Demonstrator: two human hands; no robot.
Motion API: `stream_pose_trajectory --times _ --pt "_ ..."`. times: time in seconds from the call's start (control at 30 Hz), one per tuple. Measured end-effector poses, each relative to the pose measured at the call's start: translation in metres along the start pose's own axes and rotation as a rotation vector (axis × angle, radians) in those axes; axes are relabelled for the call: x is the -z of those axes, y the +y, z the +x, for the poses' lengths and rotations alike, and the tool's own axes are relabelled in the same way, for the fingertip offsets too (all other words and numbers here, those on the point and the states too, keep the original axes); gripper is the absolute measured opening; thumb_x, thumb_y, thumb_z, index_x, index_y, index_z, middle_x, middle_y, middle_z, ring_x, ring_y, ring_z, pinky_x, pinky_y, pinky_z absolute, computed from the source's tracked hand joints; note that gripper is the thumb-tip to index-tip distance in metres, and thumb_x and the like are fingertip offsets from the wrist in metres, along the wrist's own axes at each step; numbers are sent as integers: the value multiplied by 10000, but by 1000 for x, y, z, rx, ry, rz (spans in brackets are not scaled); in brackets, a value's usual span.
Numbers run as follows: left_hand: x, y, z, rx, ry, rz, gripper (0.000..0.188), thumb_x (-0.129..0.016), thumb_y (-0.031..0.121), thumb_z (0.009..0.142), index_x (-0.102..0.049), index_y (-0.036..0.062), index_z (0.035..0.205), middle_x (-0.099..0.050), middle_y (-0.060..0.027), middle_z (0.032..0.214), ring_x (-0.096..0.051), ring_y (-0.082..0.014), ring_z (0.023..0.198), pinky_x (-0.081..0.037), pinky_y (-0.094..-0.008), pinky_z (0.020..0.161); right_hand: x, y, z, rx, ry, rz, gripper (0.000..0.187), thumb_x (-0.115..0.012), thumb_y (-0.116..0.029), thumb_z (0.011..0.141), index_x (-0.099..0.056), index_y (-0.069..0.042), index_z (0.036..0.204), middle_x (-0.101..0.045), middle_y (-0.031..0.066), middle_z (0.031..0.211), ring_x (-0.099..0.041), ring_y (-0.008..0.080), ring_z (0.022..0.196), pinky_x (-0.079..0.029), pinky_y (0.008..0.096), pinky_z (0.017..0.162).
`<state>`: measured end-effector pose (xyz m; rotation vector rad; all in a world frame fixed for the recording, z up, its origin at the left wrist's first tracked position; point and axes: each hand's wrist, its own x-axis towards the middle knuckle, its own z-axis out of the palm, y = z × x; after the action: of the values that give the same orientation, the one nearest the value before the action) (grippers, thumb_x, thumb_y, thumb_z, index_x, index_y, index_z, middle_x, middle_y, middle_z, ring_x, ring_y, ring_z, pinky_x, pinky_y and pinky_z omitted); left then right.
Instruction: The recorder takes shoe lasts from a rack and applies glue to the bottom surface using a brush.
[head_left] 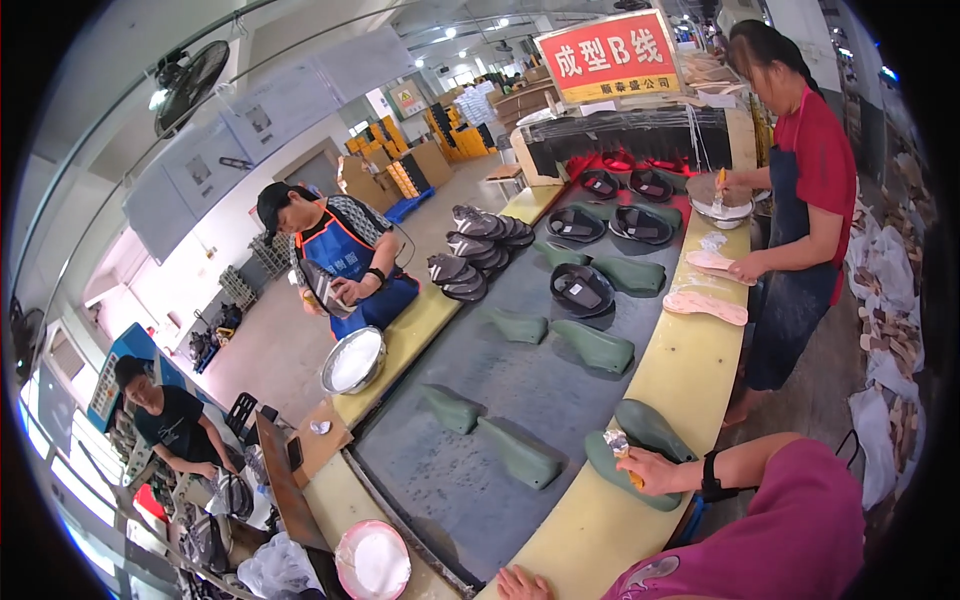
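Note:
My right hand [648, 468] rests on a green shoe last [610, 462] lying on the yellow bench edge [690, 370]. It grips a small tool with an orange handle, and a silvery scrap [615, 440] shows at the fingertips. A second green last [655, 425] lies just behind the first. My left hand [522, 582] lies flat on the yellow bench at the bottom, fingers spread, holding nothing. A black band circles my right wrist, and my pink sleeve fills the lower right.
A grey conveyor [540, 390] carries several green lasts and black sandals [580, 288]. A person in a red shirt [800, 200] works pink insoles [705, 305] at the right. Another in a blue apron [345, 260] stands left. A metal bowl [352, 360] and a pink bowl [372, 560] hold white paste.

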<state>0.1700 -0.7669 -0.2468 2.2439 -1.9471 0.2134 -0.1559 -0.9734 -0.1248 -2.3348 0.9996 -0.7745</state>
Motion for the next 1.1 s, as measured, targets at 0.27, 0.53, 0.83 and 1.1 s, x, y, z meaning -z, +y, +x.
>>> stream_pose_trajectory --times 0.27,0.53,0.83,1.1 --pt "39 23 15 109 -33 -240 583 -480 292 834 -339 -35 1295 -259 -268 1367 -237 -386 1276 -203 -494 1027 5 0 0 -109 -118 -113 385 -578 -63 684 -494 -112 1058 -458 149 948 -479 341 954 -427 425 765" --pt "39 20 13 73 -35 -286 582 -461 301 855 -313 -19 1318 -213 -255 1393 -197 -375 1295 -156 -483 1047 6 -1 0 -98 -102 -166 383 -586 -56 672 -490 -119 1038 -462 140 935 -491 338 931 -431 420 753" --pt "35 21 14 145 -56 -335 573 -460 277 853 -312 -19 1321 -198 -242 1407 -175 -349 1313 -128 -465 1063 -1 7 -3 -33 -38 -145 360 -581 -20 671 -482 -108 1006 -479 136 913 -508 349 888 -436 419 717" --pt "33 20 14 177 -73 -316 556 -451 268 869 -308 -21 1322 -201 -227 1412 -173 -334 1316 -122 -453 1069 -5 9 -2 -19 -1 -109 357 -583 -42 678 -479 -124 1010 -476 135 895 -507 343 873 -434 419 704"
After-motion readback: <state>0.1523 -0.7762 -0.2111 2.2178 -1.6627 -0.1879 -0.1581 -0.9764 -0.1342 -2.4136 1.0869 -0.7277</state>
